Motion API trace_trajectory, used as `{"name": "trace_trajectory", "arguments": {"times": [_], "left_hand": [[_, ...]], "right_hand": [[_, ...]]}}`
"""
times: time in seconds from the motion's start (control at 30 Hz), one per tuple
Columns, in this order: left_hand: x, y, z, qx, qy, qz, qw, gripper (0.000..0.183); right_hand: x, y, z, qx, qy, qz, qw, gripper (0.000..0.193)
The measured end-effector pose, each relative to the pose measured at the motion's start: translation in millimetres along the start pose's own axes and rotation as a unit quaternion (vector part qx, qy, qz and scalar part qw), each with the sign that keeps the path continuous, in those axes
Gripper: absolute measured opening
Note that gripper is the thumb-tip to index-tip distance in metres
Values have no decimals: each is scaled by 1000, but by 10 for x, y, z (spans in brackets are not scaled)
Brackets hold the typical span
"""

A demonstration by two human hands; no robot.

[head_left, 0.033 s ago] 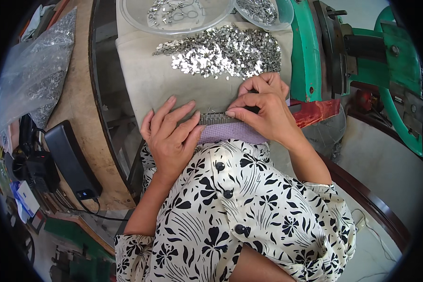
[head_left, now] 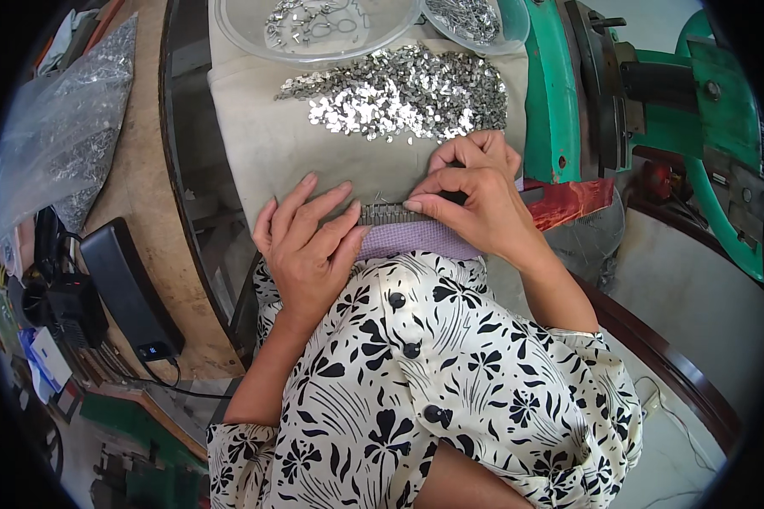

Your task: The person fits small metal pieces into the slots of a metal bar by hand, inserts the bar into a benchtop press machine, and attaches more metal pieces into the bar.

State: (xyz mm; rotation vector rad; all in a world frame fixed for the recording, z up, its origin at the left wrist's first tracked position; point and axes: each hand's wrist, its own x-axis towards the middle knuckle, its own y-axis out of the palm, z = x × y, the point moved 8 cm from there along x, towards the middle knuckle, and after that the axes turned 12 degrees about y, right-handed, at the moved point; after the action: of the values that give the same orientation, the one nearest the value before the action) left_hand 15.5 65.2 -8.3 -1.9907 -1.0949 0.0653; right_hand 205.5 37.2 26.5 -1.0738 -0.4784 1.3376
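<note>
A grey metal strip with a row of narrow slots (head_left: pixel 388 215) lies crosswise in front of me, at the near edge of the beige cloth (head_left: pixel 272 127). My left hand (head_left: pixel 307 233) has its fingers spread, with thumb and forefinger at the strip's left end. Over the strip's right part, my right hand (head_left: pixel 475 197) is closed, thumb tip and forefinger together; anything pinched there is too small or hidden. A few thin pins (head_left: pixel 380 198) lie just beyond the strip. Farther off spreads a heap of small shiny metal pieces (head_left: pixel 399 97).
At the far edge stand a large clear plastic bowl (head_left: pixel 314 58) and a smaller bowl of metal pins (head_left: pixel 475 30). A green machine (head_left: pixel 554 102) rises on the right. To the left, a wooden board (head_left: pixel 144 170) carries a plastic bag (head_left: pixel 76 119) and a black device (head_left: pixel 132 288).
My right thumb and forefinger have shifted very slightly to the left along the strip. My left hand stays where it was.
</note>
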Motion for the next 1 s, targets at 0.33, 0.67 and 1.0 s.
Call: {"name": "trace_trajectory", "arguments": {"times": [0.33,0.67,1.0], "left_hand": [[-8,6,9,-3,-2,-3,1000,23],[6,-1,0,-1,-2,-3,1000,23],[11,5,2,-3,-5,-3,1000,24]], "right_hand": [[-42,-23,-61,-12,5,-12,1000,15],[-24,-73,-129,44,-18,16,999,10],[-26,-75,-109,46,-43,35,997,11]]}}
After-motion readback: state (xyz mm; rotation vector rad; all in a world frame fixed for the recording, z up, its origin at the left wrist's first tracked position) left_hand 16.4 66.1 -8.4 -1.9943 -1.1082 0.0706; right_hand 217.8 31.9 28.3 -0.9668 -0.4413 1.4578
